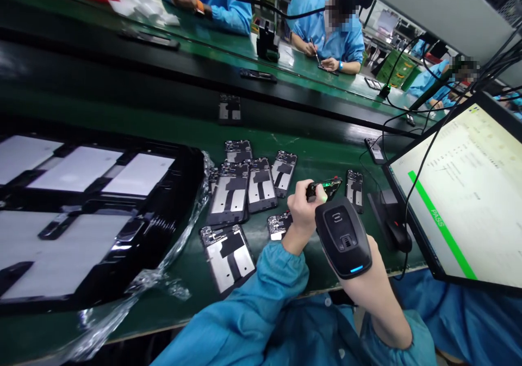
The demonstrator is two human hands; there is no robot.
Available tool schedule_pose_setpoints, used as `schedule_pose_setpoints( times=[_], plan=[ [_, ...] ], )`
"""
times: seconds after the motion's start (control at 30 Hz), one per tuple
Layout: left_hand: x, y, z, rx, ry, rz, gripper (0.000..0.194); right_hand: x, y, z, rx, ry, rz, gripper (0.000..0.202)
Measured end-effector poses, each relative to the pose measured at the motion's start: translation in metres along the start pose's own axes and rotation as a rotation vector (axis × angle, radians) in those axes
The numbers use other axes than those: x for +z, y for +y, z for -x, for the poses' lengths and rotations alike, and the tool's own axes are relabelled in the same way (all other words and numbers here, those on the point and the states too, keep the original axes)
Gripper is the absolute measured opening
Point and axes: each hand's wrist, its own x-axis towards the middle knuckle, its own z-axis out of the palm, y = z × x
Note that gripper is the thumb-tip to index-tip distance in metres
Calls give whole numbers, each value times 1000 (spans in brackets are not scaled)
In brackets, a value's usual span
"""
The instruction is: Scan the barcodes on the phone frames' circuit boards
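Note:
My left hand [304, 205] grips a dark phone part [326, 188] near its edge, and green light falls on the part and the thumb. My right hand [369, 257] is wrapped round a black handheld scanner [343, 237]; the scanner hides most of its fingers. A blue light glows on the scanner, which stands close to the phone part. Left of my hands, several phone frames [228, 197] with silver and black backs lie in a loose group. One phone frame [279, 226] is partly covered by my left wrist, and another [354, 190] lies just beyond the scanner.
A large black tray [163, 230] with white panels and plastic wrap [179, 246] fills the left. A monitor [468, 192] showing a green PASS bar stands right, beside a black mouse [398, 235]. People in blue work across the green bench; cables hang at upper right.

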Motion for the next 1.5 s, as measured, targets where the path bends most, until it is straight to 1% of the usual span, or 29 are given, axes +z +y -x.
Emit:
schedule_pose_setpoints(
  times=[0.17,0.33,0.5,0.63,0.7,0.8,0.97,1.07,1.17,1.37,1.5],
  plan=[
    [-7,-1,0,58,17,59,12,3,-3,6,19,14,26,14],
    [-11,-9,-1,76,-29,86,14,1,-3,20,18,57,61,13],
    [-17,-12,-2,30,-37,85,13,1,-9,30,83,12,17,11],
    [-23,-14,-3,44,-22,81,15,2,-14,30,132,-30,-24,18],
    [-25,-14,-3,53,-11,86,16,1,-14,29,132,-43,-20,21],
    [-29,-14,-4,29,-24,91,17,-1,-15,27,135,-45,-10,24],
    [-33,-12,-7,7,-42,97,15,-6,-18,25,140,-77,6,23],
    [-31,-12,-8,15,-42,82,14,-9,-17,24,150,-66,19,23],
    [-25,-13,-9,30,-65,93,12,-12,-14,21,174,-70,13,22],
    [-10,-12,-6,6,-136,46,12,-21,-2,12,194,-56,-25,23],
    [2,-12,-6,23,-149,43,10,-29,5,1,198,-81,-43,23]
  ],
)
